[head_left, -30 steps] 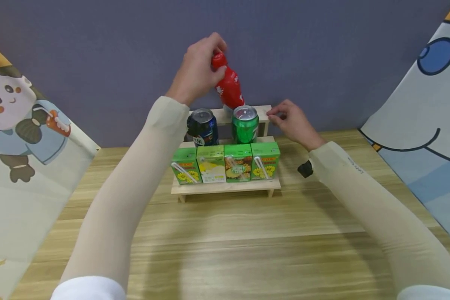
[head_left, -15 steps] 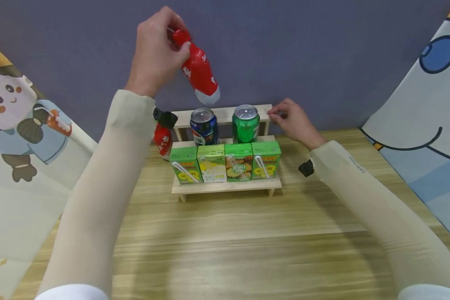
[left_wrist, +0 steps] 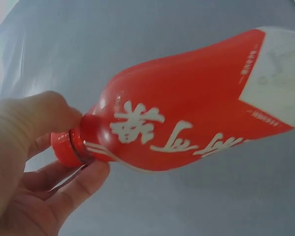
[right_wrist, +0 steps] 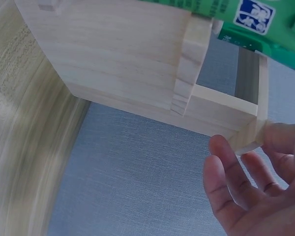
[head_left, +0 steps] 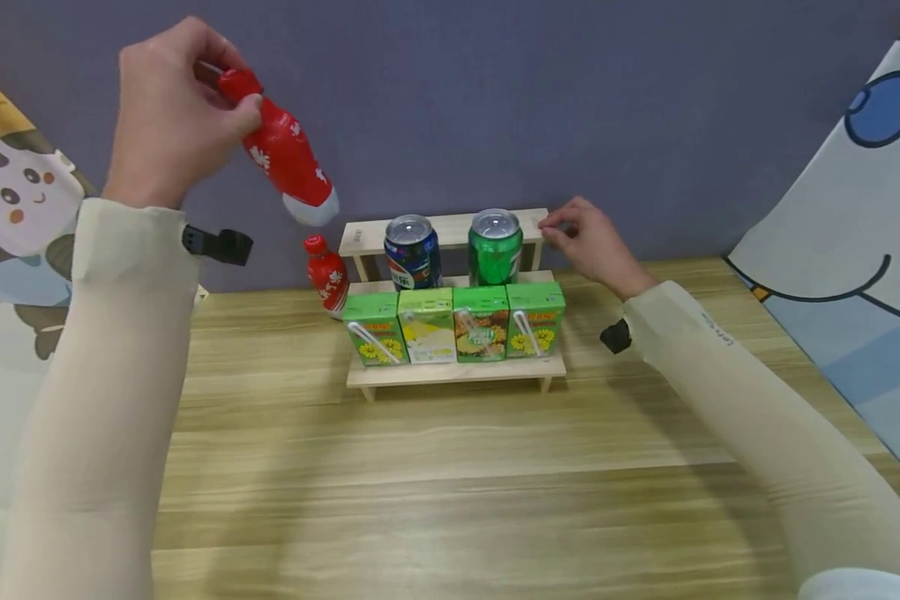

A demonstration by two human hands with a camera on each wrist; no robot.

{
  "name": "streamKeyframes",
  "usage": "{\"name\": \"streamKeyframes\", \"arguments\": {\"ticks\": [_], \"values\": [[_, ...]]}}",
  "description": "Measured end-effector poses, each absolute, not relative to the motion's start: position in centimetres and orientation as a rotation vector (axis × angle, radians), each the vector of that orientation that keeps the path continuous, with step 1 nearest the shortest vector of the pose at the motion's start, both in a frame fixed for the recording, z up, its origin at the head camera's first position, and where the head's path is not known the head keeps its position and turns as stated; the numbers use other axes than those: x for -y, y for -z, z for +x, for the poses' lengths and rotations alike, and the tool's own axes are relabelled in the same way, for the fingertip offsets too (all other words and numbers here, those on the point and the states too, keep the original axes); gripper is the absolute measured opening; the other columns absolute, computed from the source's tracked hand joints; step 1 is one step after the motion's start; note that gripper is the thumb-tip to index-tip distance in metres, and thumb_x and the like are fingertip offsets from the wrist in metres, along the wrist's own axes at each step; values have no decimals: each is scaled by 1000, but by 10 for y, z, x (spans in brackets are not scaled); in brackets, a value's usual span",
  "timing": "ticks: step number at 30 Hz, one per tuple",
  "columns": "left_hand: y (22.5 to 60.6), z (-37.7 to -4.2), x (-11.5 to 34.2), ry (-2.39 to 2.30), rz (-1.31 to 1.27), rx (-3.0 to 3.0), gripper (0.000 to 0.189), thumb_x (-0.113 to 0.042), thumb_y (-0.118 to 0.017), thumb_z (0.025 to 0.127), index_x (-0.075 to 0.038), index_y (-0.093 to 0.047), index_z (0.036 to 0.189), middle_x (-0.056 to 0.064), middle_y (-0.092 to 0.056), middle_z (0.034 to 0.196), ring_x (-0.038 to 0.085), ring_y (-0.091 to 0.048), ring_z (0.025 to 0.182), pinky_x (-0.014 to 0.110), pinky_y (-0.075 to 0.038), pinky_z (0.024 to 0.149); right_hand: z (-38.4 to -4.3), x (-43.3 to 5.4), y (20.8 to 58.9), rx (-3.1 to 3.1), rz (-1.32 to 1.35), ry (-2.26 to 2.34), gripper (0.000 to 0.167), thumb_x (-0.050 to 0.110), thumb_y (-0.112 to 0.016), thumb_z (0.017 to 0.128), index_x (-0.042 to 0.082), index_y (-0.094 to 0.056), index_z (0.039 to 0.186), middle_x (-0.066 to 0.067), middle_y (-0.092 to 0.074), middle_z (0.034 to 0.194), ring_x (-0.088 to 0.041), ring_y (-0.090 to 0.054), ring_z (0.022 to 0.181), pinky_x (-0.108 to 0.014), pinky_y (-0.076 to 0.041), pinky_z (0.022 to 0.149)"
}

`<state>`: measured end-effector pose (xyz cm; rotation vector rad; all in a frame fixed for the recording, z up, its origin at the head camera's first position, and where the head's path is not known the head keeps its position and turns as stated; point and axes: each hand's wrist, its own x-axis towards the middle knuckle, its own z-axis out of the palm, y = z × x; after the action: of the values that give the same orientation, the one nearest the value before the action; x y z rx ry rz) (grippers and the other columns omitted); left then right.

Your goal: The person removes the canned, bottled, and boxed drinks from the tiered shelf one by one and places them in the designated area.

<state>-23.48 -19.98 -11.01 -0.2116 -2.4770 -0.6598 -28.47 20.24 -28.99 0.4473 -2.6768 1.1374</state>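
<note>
My left hand (head_left: 168, 117) grips a red soda bottle (head_left: 285, 154) by its neck and cap, up in front of the back wall at the left. The bottle hangs tilted, its pale base pointing down and to the right. White lettering shows on its red label in the left wrist view. My right hand (head_left: 598, 248) pinches the right end of the top tier of a small wooden stepped shelf (head_left: 453, 377). In the right wrist view the thumb lies at that wooden corner, the fingers beside it.
A second red bottle (head_left: 327, 279) stands on the table left of the shelf. A blue can (head_left: 412, 254) and a green can (head_left: 495, 250) stand on the middle tier. Several juice boxes (head_left: 427, 327) line the front tier. Printed panels (head_left: 817, 192) flank the wooden table (head_left: 450, 483).
My left hand has lifted the bottle off the top tier and carried it left, past the second bottle, which has come into view. My right hand has stayed at the shelf's end.
</note>
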Motion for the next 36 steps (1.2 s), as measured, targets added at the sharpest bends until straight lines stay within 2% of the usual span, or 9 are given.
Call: {"name": "streamKeyframes", "arguments": {"ticks": [5, 9, 13, 15, 17, 23, 26, 36], "values": [[124, -226, 240, 653, -110, 2492, 45, -32, -62, 89, -15, -55, 130, 8, -55, 128, 19, -54, 106, 26, -42, 95, -285, -200, 290, 2666, 448, -1142, 24, 16, -55, 96, -1, -64, 110, -10, -47, 103, -24, -57, 87, -33, -50, 74], [141, -224, 265, 611, -117, 2539, 40, -28, -64, 87, -10, -59, 123, 13, -59, 117, 16, -54, 93, 20, -47, 84, -284, -200, 290, 2659, 447, -1133, 23, 16, -55, 96, 0, -65, 110, -9, -48, 102, -23, -57, 86, -33, -49, 74], [164, -229, 281, 548, -183, 2635, 35, -20, -64, 88, -3, -57, 118, 18, -59, 112, 27, -57, 95, 33, -52, 80, -283, -201, 290, 2657, 448, -1127, 24, 17, -54, 96, 1, -65, 110, -9, -48, 101, -22, -57, 85, -34, -49, 74], [177, -234, 286, 535, -211, 2687, 35, -16, -64, 88, -1, -55, 118, 20, -57, 113, 35, -56, 97, 47, -50, 82, -283, -201, 290, 2653, 449, -1132, 23, 17, -55, 96, 0, -65, 110, -9, -48, 101, -22, -57, 85, -34, -49, 74], [191, -240, 289, 531, -250, 2715, 32, -11, -64, 87, 0, -55, 115, 21, -56, 111, 37, -56, 94, 52, -49, 80, -283, -202, 289, 2651, 446, -1137, 23, 16, -55, 96, 0, -65, 109, -8, -48, 101, -23, -57, 85, -34, -49, 74], [233, -256, 297, 534, -314, 2779, 29, -7, -66, 86, 2, -54, 110, 20, -54, 105, 34, -54, 86, 49, -50, 73, -283, -203, 289, 2660, 441, -1130, 24, 17, -54, 97, 1, -65, 110, -7, -48, 102, -22, -58, 86, -34, -49, 75], [249, -264, 300, 547, -321, 2786, 29, -6, -66, 85, 3, -53, 110, 21, -53, 103, 35, -54, 85, 52, -50, 73, -282, -203, 289, 2663, 442, -1139, 24, 17, -54, 97, 1, -65, 111, -7, -48, 103, -21, -57, 87, -34, -49, 74], [277, -289, 299, 595, -352, 2745, 25, -3, -63, 85, 6, -55, 107, 22, -53, 102, 36, -53, 84, 50, -48, 72, -283, -203, 290, 2663, 436, -1121, 23, 17, -54, 96, 2, -65, 111, -6, -49, 102, -21, -58, 85, -34, -48, 73]]}}
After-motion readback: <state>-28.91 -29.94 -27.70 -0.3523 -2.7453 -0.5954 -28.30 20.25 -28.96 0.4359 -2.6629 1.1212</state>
